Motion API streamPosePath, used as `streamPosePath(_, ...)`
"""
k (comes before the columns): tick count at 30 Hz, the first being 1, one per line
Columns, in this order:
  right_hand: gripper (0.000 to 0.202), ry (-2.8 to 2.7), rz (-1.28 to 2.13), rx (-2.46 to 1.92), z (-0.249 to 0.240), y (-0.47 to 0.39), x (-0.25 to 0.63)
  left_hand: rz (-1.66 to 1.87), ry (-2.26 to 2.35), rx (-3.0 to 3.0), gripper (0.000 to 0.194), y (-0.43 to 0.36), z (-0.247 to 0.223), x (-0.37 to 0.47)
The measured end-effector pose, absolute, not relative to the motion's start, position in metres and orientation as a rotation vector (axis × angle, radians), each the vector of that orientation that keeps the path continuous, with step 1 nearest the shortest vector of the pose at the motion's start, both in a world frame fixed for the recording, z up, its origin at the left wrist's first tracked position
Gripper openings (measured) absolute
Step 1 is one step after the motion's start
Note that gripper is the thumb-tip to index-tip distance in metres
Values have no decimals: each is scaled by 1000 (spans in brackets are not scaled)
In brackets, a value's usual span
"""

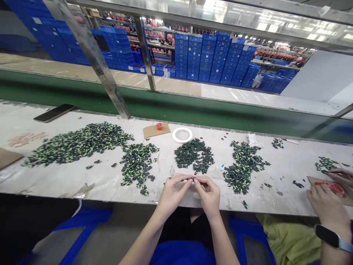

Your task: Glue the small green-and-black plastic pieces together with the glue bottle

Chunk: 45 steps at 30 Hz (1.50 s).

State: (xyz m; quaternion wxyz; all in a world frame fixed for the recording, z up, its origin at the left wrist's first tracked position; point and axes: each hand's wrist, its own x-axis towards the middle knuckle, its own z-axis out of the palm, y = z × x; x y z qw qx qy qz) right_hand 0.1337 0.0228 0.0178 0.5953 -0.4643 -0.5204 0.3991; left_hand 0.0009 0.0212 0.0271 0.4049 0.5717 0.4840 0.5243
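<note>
My left hand (174, 189) and my right hand (208, 193) meet at the fingertips over the table's front edge, both pinching a tiny dark part (193, 179) between them. Its details are too small to make out. Just beyond my hands lies a pile of small dark green pieces (190, 152). To the left is a pile of black and bright green parts (138, 163), and another such pile (242, 167) lies to the right. A white tape roll (182, 129) rests flat behind the middle pile. Left of it, a small red cap (159, 126) stands on a piece of cardboard (150, 131).
A large pile of black and green parts (82, 143) and a phone (55, 112) lie at the left. Metal posts (146, 55) rise behind the table (96, 184). At the right, a co-worker's hands (325, 200) are over a red container (335, 188). Blue stools stand below.
</note>
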Motion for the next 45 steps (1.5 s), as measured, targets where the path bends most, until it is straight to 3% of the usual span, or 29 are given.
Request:
streamPosePath(6, 6, -1336, 840, -1081, 22, 20, 141, 1321, 1231, 1462, 14, 18, 30, 2)
streamPosePath(12, 31, -1464, 929, -1073, 33, 19, 156, 1231, 1176, 1655, 13, 15, 41, -2)
streamPosePath(25, 23, -1350, 923, -1113, 22, 13, 155, 1291, 1240, 1675, 11, 4, 39, 14)
streamPosePath(32, 9, -1485, 578, -1267, 22, 8, 203, 1113, 1360, 1803, 38, 14, 20, -15)
streamPosePath(37, 26, -1227, 192, -1604, 16, 21, 245, 1062, 1844, 2000, 16, 22, 4, -61)
streamPosePath(45, 57, -1614, -41, -1611, 0, 43, 227, 692, 1992, 2059, 19, 26, 5, -53)
